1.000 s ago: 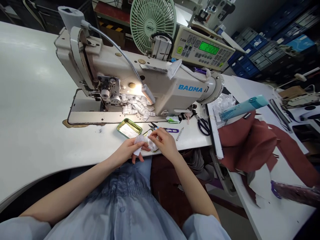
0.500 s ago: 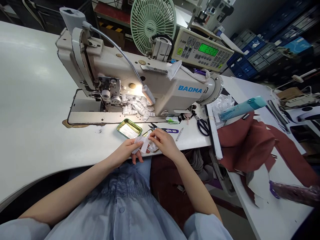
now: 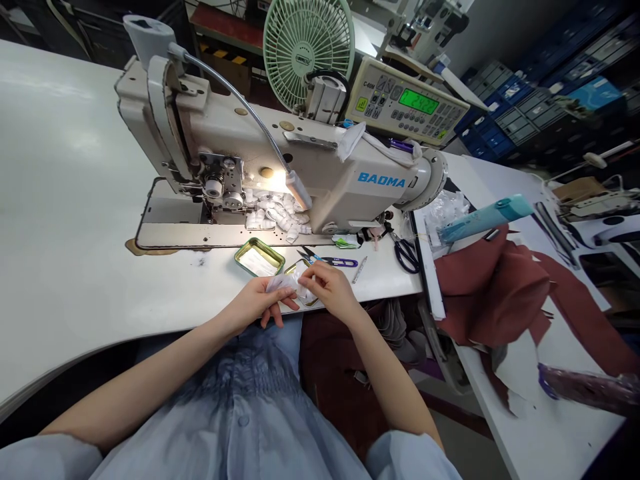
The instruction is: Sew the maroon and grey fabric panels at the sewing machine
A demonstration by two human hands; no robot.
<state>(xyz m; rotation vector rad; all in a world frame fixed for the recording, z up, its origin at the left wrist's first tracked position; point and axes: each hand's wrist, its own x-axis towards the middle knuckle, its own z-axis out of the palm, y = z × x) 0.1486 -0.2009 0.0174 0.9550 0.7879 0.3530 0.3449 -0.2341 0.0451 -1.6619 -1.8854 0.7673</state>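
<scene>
Both hands meet at the near edge of the white table (image 3: 75,233). My left hand (image 3: 255,303) and my right hand (image 3: 330,290) together pinch a small white fabric label (image 3: 286,283), folded between the fingertips. Just behind the hands lies a small green tin (image 3: 259,257) with white pieces in it. A second tin is mostly hidden under the label. The cream sewing machine (image 3: 310,160) stands behind, with a heap of small white labels (image 3: 275,213) under its lit arm.
Thread snips (image 3: 330,260) and black scissors (image 3: 406,252) lie right of the hands. Dark red fabric (image 3: 500,287) and a teal roll (image 3: 483,219) cover the side table at the right. A green fan (image 3: 307,47) and a control panel (image 3: 407,103) stand behind the machine.
The white label has been folded smaller between the fingertips. Both hands stay at the same spot on the table edge, and the view has shifted slightly.
</scene>
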